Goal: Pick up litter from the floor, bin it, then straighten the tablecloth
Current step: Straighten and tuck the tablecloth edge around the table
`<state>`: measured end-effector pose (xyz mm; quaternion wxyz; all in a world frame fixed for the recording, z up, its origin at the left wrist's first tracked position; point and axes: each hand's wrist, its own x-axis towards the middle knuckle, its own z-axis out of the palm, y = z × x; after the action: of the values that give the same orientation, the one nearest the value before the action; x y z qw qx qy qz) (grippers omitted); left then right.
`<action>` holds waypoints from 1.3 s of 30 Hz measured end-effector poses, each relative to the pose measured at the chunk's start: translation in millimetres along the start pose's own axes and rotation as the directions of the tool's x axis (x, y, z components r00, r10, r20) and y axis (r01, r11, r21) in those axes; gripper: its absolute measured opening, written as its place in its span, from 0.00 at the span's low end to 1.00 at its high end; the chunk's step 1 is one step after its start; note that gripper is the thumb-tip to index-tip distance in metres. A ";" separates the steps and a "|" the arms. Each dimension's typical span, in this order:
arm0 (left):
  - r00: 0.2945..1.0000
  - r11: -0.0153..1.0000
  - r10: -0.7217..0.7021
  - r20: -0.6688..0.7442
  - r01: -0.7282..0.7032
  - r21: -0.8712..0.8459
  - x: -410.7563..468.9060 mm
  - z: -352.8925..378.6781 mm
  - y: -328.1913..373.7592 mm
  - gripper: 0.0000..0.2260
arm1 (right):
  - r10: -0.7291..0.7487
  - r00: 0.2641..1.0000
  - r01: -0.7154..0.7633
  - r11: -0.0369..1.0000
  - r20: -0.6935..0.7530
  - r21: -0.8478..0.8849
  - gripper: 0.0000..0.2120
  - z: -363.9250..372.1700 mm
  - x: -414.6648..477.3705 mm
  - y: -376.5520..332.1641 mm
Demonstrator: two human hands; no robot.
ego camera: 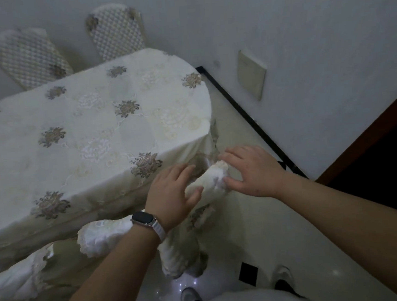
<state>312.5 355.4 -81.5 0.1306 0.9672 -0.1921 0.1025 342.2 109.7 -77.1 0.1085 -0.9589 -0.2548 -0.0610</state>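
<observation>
**A:** Entry one: the task's thing, and where is it?

**B:** Tablecloth (89, 126), cream with flower motifs. It lies flat over the tabletop, but at the near corner it is gathered into a bunched fold (209, 180), with the scalloped hem hanging toward the floor (247, 230).

**A:** Hands?

**B:** Left hand (172, 195): fingers straight and spread, thumb against the fold's near side. Right hand (252, 169): fingers wide, forefinger and thumb touching the fold's far end. Neither hand closes round the cloth. They probably bracket the fold from both sides to work it loose so the corner drapes evenly.

**A:** Litter? Bin?

**B:** No litter shows on the visible floor, and no bin is in view. This looks like the straightening stage.

**A:** Sundries?

**B:** Two chairs (28, 57) in lattice-pattern covers beyond the table, a wall plate (252, 73), and a watch (143, 218) on the left wrist.

**A:** Brands or writing?

**B:** None legible. The watch face is dark, the wall plate is blank, and no label shows on the cloth.
</observation>
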 end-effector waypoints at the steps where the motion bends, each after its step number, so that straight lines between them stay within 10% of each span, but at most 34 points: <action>1: 1.000 1.000 0.000 -0.001 0.000 0.014 9.0 1.1 13.3 0.22 | 0.003 1.000 -0.003 1.000 -0.021 0.000 0.26 -6.6 -4.5 13.7; 19: 0.993 0.989 0.107 0.058 -0.112 0.101 162.7 43.7 211.4 0.24 | 0.112 0.993 -0.114 0.992 -0.030 -0.056 0.28 -94.6 -73.2 237.1; 39: 0.976 0.976 0.214 -0.042 -0.211 0.058 417.6 116.4 149.0 0.21 | 0.205 0.979 -0.204 0.963 -0.012 -0.177 0.27 -111.5 98.4 393.8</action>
<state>648.4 44.5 -55.9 0.0980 0.9415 -0.2884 0.1442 617.9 -203.6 -21.8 0.0277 -0.9862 -0.1482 -0.0691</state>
